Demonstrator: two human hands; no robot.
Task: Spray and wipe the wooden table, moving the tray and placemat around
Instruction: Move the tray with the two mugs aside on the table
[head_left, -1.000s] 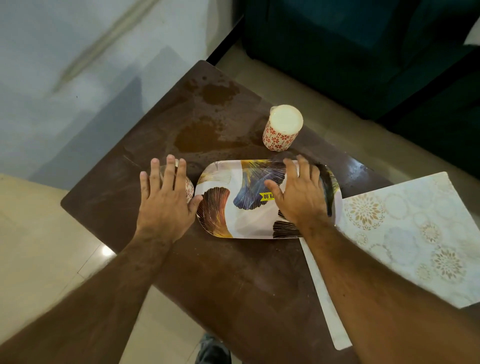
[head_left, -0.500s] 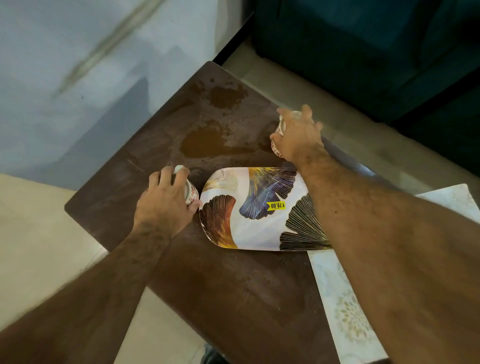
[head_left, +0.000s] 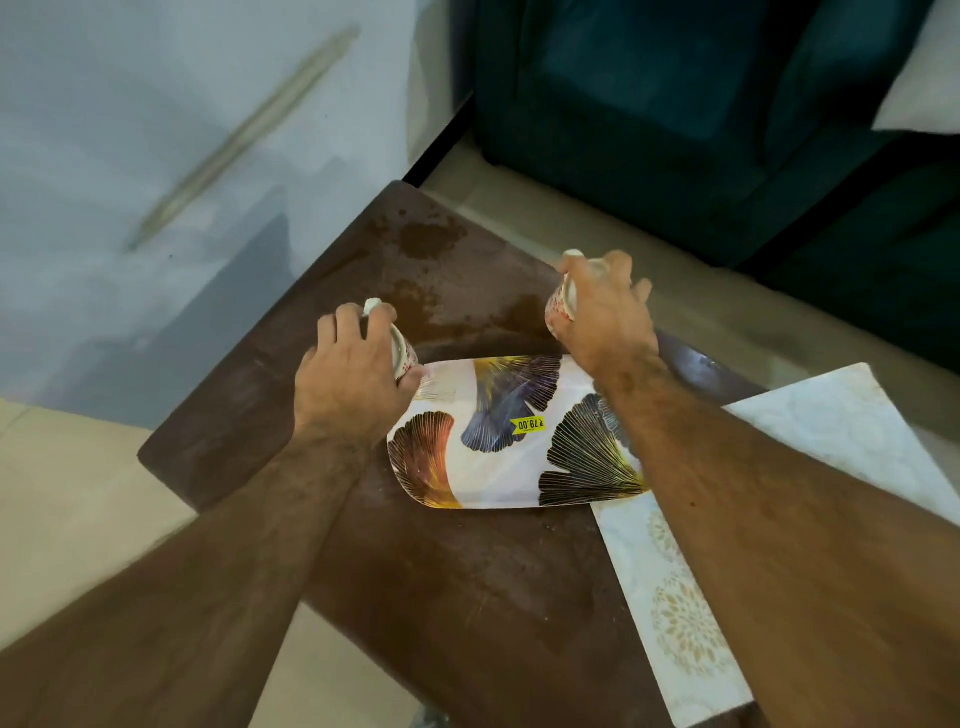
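A dark wooden table (head_left: 457, 582) carries wet patches (head_left: 431, 244) near its far corner. On its middle lies an oval tray (head_left: 498, 478) printed with fan-shaped leaves and a yellow price sticker. My left hand (head_left: 348, 384) grips a white cup with red pattern (head_left: 402, 353) at the tray's left end. My right hand (head_left: 608, 317) grips a second patterned cup (head_left: 561, 306) just beyond the tray's far right end. A pale floral placemat (head_left: 691, 623) lies under the tray's right end and hangs over the table's right edge.
A dark teal sofa (head_left: 701, 114) stands beyond the table's far right side. A pale wall or cabinet face with a long metal handle (head_left: 244, 140) lies to the left. Beige floor (head_left: 67, 509) shows beside the table's left edge.
My left hand went from lying flat to gripping the left cup. My right hand left the tray, reached to the far cup and closed round it.
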